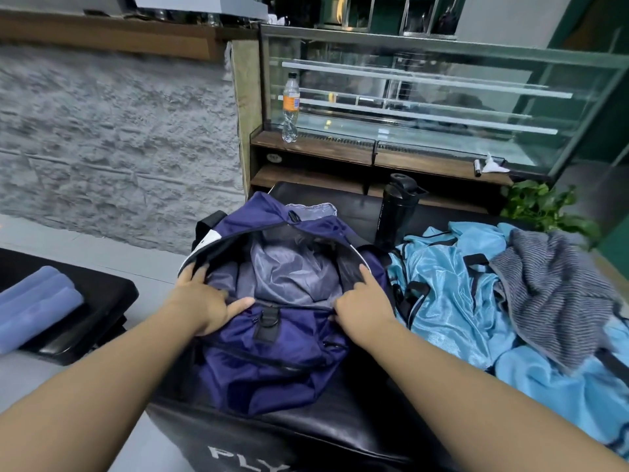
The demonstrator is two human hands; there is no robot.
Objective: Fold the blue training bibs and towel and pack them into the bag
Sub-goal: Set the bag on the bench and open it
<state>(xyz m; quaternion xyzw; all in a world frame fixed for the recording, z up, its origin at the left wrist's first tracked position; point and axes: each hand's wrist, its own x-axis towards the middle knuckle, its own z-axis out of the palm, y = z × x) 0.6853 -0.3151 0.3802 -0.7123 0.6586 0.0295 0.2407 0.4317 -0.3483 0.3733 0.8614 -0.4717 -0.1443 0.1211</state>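
The navy duffel bag sits on the black padded tabletop straight ahead of the person, mouth unzipped and gaping, grey lining showing and nothing packed inside yet as far as the view tells. Its long axis runs left to right, from one hand to the other. The left hand grips the near-left rim of the opening, fingers curled over the edge; the right hand pinches the near-right rim, forefinger stretched along it. Both seem to be spreading the mouth.

The light blue training bibs lie unfolded in a heap just right of the right hand, touching the bag's side. The striped grey towel is draped over them farther right. So the right hand is nearer; the reach goes rightward.

A black shaker bottle stands beyond the bibs.
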